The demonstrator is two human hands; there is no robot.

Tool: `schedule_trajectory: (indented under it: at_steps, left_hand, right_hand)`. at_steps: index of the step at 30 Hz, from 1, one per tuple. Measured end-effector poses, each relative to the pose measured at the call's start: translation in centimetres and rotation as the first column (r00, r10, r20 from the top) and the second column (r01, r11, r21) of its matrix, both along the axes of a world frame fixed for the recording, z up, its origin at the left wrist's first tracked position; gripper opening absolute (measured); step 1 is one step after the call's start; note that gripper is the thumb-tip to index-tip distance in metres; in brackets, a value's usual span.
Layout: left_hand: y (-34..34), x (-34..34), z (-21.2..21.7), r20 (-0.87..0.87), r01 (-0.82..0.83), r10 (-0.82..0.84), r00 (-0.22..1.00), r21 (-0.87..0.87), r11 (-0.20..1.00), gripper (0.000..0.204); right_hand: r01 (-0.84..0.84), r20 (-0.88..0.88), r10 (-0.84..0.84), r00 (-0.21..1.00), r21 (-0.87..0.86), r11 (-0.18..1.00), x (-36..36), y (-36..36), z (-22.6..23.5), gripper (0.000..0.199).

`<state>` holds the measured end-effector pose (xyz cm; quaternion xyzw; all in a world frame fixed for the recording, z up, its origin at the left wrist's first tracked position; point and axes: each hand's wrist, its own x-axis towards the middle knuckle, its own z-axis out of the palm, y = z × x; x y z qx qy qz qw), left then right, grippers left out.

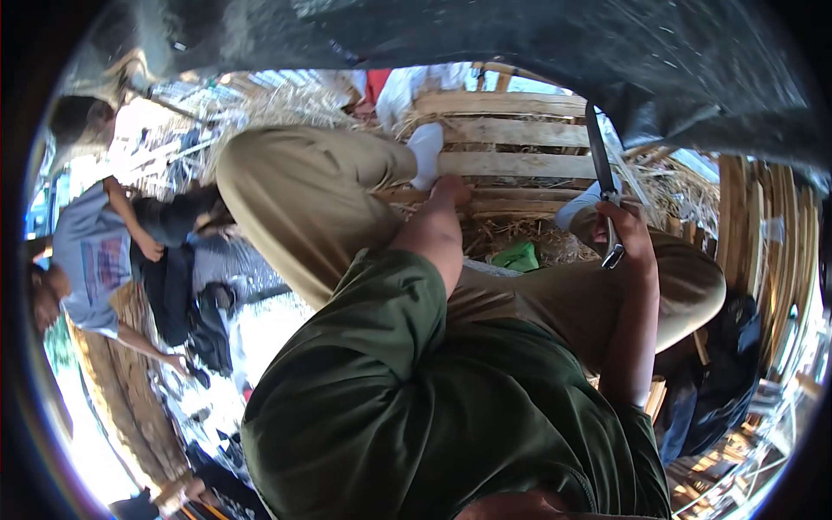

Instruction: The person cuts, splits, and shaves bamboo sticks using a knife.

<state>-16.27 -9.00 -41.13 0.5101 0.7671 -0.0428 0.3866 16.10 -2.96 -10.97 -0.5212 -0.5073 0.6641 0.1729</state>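
Note:
My right hand (626, 227) is closed round the silvery handle of a long machete (598, 147). Its dark, flat blade points up and away, over the right end of the slats, beside my sock-covered right foot (579, 204). Stretched forward between my bent legs, my left arm ends with my left hand (451, 191) down at the near edge of a wooden slatted pallet (511, 132). That hand is close to my other white-socked foot (425, 154). Its fingers are mostly hidden, and I cannot see anything held there.
A green plastic piece (517, 256) lies on straw between my legs. Dark sheeting (485, 35) hangs across the far side. At left, a person in a grey shirt (95, 260) reaches down near a log (130, 381). Upright wooden slats (754, 234) and a dark bag (724, 381) stand right.

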Motion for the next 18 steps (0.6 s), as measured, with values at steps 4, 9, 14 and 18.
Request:
schedule_trajectory:
  at_steps: [4, 9, 14, 18]
  left_hand:
    - [-1.6, -2.4, 3.0, -0.018, -0.108, 0.108, 0.994, -0.014, 0.994, 0.056]
    - [-1.9, -1.9, 3.5, -0.044, -0.266, 0.266, 0.963, -0.015, 0.964, 0.061]
    - [-1.6, -1.4, 4.8, -0.052, -0.246, 0.245, 0.968, -0.018, 0.969, 0.057]
    - [-2.6, -1.6, 5.7, -0.045, -0.334, 0.333, 0.942, -0.031, 0.942, 0.056]
  right_hand:
    - [-0.035, -0.126, 0.035, 0.991, 0.005, 0.999, -3.3, -0.5, -0.6, 0.025]
    - [-0.144, -0.045, 0.139, 0.989, -0.143, 0.979, -6.0, 0.3, 0.0, 0.022]
    - [-0.156, 0.071, 0.159, 0.985, -0.053, 0.986, -6.2, -0.3, 0.0, 0.02]
    - [-0.143, -0.01, 0.143, 0.99, -0.111, 0.983, -6.4, 0.0, 0.0, 0.022]
